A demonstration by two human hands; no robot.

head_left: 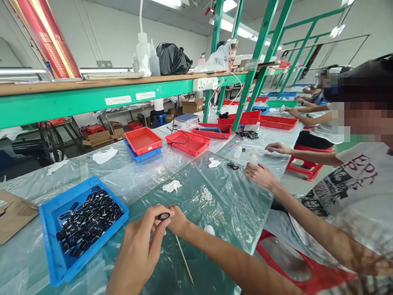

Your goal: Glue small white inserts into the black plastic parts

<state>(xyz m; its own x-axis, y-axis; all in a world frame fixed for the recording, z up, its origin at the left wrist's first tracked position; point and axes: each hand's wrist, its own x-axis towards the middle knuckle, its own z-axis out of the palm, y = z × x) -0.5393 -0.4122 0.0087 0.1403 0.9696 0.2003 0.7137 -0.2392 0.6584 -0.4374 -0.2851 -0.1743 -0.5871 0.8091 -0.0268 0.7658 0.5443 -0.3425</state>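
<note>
My left hand [138, 246] pinches a small black oval part [163, 216] between thumb and forefinger, raised above the plastic-covered table. Its flat, greyish face points toward me. Close behind it is my right hand [178, 221], with curled fingers meeting the left fingertips; what they grip is hidden. A thin wooden stick [185, 261] slants down from just below the right hand, and I cannot tell if it is held or lying on the table. To the left, a blue tray [50, 246] holds many similar black parts [89, 221].
Crumpled white tissue [172, 186] and a white round item [209, 230] lie near my hands. Red trays [143, 140] stand farther back, below a green shelf frame [123, 100]. On the right, a co-worker's hand [260, 175] rests near black parts [233, 166]. Brown cardboard [15, 217] sits far left.
</note>
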